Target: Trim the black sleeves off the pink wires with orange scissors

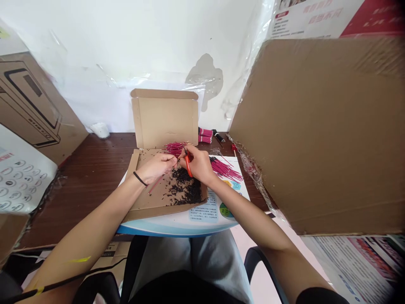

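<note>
My left hand point(163, 164) is closed with its fingertips pinched around a thin pink wire-like strand point(155, 185), whose free end slants down toward me. My right hand point(196, 162) is wrapped round small orange-handled cutters point(189, 165), whose jaws are mostly hidden by the fingers. Both hands meet over a shallow open cardboard box point(142, 209). Beneath them, many short black scraps point(186, 192) lie in the box. Just behind the hands rests a pile of pink strands point(176, 147). To the right of the box, another bunch of pink strands point(226, 169) has dark ends.
Tied pink bundles point(205, 136) stand at the back beside the raised box lid point(167, 120). A large cardboard sheet point(325, 135) rises on the right; a printed carton point(34, 105) stands left. A white roll-like object point(100, 130) sits against the wall. Printed paper point(202, 213) lies under the box.
</note>
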Action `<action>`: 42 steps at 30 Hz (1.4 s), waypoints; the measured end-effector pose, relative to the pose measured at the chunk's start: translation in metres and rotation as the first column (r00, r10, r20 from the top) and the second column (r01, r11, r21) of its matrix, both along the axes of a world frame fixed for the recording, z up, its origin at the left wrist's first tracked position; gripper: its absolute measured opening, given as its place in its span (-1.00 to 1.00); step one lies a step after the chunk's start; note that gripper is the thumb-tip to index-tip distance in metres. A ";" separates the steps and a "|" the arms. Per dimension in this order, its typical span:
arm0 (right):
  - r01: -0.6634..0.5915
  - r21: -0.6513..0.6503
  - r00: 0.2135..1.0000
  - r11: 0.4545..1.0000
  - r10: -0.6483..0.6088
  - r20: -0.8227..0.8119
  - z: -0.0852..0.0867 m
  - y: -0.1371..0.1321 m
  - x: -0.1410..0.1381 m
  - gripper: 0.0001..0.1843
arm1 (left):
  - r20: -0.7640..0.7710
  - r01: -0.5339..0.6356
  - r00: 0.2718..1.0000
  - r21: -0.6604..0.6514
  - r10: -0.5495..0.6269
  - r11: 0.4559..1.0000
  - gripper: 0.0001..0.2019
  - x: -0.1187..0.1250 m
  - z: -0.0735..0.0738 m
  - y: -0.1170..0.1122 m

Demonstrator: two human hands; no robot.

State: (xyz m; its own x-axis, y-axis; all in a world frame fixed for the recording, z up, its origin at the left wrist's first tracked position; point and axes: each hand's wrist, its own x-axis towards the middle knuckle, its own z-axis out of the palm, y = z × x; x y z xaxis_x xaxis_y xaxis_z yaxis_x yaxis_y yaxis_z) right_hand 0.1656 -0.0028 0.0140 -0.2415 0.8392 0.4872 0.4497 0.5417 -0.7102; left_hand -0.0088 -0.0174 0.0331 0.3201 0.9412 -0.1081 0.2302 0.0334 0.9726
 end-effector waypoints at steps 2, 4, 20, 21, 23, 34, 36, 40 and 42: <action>0.022 -0.030 0.998 0.999 -0.024 -0.057 0.002 0.011 0.011 -0.89 | -0.056 0.044 0.998 0.047 -0.041 0.998 -0.66 -0.005 0.013 -0.007; 0.106 -0.069 0.984 0.992 -0.115 -0.137 0.004 0.022 0.024 -0.89 | -0.017 0.118 0.993 0.072 -0.117 0.990 -0.68 -0.010 0.025 -0.012; -0.229 0.062 0.935 0.971 0.202 0.293 -0.002 -0.001 0.017 -0.78 | 0.016 0.039 0.999 -0.255 -0.037 0.966 -0.92 -0.026 -0.003 0.016; -0.230 0.067 0.931 0.971 0.200 0.304 0.000 -0.002 0.016 -0.78 | 0.014 0.028 1.000 -0.259 -0.026 0.966 -0.92 -0.026 -0.003 0.016; -0.228 0.061 0.925 0.972 0.196 0.325 0.002 -0.003 0.016 -0.76 | 0.001 0.000 1.000 -0.268 0.000 0.964 -0.93 -0.025 -0.002 0.015; -0.068 0.138 0.906 0.988 0.003 0.424 -0.003 0.004 0.021 -0.74 | -0.065 -0.090 0.995 -0.290 0.074 0.953 -0.93 -0.024 0.000 0.015; -0.021 0.189 0.870 0.982 -0.075 0.488 -0.001 0.004 0.023 -0.72 | -0.073 -0.093 0.994 -0.276 0.076 0.957 -0.94 -0.024 0.001 0.014; 0.035 0.244 0.815 0.969 -0.169 0.555 0.003 0.000 0.023 -0.66 | -0.081 -0.074 0.995 -0.261 0.054 0.962 -0.91 -0.021 0.003 0.011; 0.014 0.280 0.795 0.960 -0.181 0.579 0.004 0.000 0.024 -0.65 | -0.074 -0.039 0.997 -0.232 0.022 0.972 -0.87 -0.020 0.004 0.009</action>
State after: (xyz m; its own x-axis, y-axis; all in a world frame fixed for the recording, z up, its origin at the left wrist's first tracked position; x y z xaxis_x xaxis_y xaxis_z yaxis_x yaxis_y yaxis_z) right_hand 0.1896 -0.0031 0.0183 -0.4755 0.7448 0.4682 0.7958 0.5910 -0.1320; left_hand -0.0288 -0.0086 0.0370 0.2752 0.8965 -0.3471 0.2936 0.2654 0.9184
